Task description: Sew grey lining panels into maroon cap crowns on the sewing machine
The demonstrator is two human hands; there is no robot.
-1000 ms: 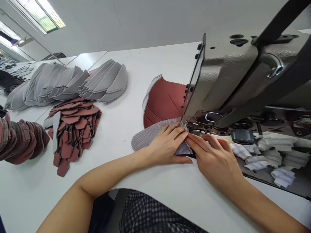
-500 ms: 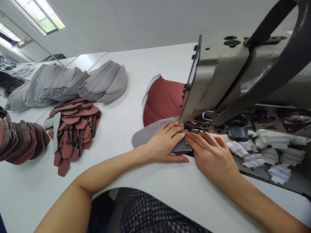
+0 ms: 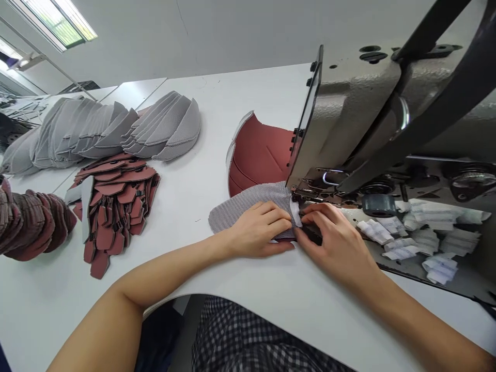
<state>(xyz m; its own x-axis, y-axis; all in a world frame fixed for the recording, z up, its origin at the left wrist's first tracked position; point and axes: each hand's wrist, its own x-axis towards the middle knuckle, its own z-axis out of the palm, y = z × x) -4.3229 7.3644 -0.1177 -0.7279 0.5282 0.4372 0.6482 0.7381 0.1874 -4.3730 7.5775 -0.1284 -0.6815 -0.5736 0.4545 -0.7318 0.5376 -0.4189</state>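
A grey mesh fabric piece (image 3: pixel 248 202) with a red lining lies under the foot of a grey sewing machine (image 3: pixel 372 108). Behind it the same work curves up as a red padded panel (image 3: pixel 259 155). My left hand (image 3: pixel 259 230) rests on the grey piece with its fingers curled, pressing it down just left of the needle. My right hand (image 3: pixel 336 243) lies to the right of it, fingers bent and pinching the fabric edge and a small white tag (image 3: pixel 295 213) in front of the presser foot. Both hands touch each other at the fingertips.
On the white table (image 3: pixel 217 134) to the left lie a row of grey mesh panels (image 3: pixel 116 132), a heap of red cut pieces (image 3: pixel 116 204) and a dark red stack (image 3: pixel 31 222). Several folded white labels (image 3: pixel 418 240) lie on the machine bed at right.
My fingers have curled from flat to a pinch on the fabric edge. A white tag now shows at the presser foot, and more of the grey piece is uncovered.
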